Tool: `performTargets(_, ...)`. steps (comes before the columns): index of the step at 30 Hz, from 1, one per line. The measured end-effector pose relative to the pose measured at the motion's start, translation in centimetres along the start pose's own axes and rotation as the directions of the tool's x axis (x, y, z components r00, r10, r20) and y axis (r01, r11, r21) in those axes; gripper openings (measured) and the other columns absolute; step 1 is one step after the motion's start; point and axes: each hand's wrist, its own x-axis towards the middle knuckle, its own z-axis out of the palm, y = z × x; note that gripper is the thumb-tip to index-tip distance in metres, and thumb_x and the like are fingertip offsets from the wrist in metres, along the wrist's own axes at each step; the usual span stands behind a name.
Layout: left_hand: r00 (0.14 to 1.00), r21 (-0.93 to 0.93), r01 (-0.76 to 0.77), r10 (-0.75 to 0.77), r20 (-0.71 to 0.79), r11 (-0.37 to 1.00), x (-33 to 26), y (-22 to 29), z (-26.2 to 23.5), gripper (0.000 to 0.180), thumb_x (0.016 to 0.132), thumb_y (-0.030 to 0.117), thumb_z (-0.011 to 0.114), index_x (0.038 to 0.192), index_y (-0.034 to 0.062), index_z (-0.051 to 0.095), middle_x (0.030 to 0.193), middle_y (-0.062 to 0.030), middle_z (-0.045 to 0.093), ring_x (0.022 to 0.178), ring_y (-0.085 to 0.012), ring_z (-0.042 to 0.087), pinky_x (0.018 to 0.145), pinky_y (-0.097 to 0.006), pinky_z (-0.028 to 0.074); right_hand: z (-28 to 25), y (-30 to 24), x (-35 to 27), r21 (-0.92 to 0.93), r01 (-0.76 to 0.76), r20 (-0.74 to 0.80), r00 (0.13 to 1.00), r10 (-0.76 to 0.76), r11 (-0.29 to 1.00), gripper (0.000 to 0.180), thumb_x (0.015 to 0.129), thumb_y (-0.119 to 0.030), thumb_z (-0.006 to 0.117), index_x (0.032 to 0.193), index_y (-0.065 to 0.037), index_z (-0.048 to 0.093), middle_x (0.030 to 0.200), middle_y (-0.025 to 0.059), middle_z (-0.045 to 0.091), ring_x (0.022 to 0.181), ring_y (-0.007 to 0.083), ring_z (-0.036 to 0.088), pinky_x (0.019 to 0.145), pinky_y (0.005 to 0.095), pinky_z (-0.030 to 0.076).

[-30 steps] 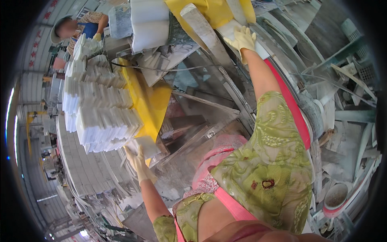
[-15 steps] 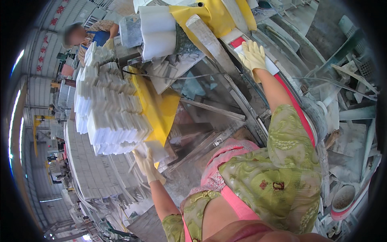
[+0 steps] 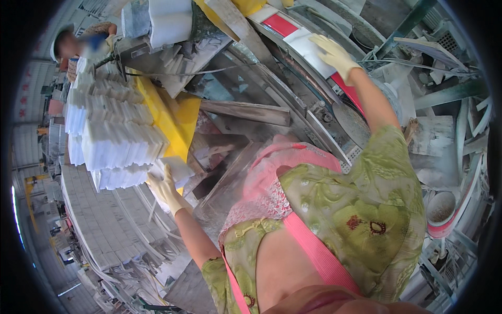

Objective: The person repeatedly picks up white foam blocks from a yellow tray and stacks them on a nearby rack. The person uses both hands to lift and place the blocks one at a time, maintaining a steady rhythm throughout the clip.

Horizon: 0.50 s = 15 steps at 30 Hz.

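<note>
Gloved left hand [image 3: 166,191] curls its fingers around a white block [image 3: 175,168] at the stack [image 3: 112,137] bottom, while the right hand [image 3: 334,53] lies flat, fingers spread, on another white block [image 3: 308,48] beside a red strip [image 3: 282,25].

This is a factory hall. At far left, a grey corrugated wall [image 3: 31,152] with bright daylight openings [image 3: 14,201]. On the right, dusty grey metal frames [image 3: 449,89] and a round white-and-red bucket [image 3: 444,209].
</note>
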Motion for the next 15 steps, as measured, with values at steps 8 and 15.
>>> performTargets(8,0.999,-0.011,-0.051,0.051,0.003,0.999,0.6,-0.9,0.3,0.097,0.076,0.045,0.085,0.147,-0.0072,0.044,0.147,-0.0299,0.045,0.134,-0.0413,0.048,0.114,-0.043,0.038,0.9,-3.5,-7.0,-0.48,-0.037,0.069,0.994,0.08,0.877,0.095,0.076,-0.003,0.073,0.159,-0.014,0.028,0.162,0.0132,0.032,0.151,0.0315,0.029,0.122,0.0488,0.025)
performTargets(15,0.991,0.033,-0.135,0.135,-0.012,0.99,0.0,-0.3,0.1,0.094,0.076,0.045,0.084,0.143,-0.0089,0.047,0.142,-0.0312,0.047,0.132,-0.0431,0.048,0.112,-0.045,0.038,1.9,-3.2,-6.2,-0.631,-0.117,-0.122,0.991,0.05,0.767,0.067,0.091,-0.025,0.063,0.153,-0.014,0.038,0.154,0.0131,0.045,0.141,0.0312,0.043,0.114,0.0459,0.038)
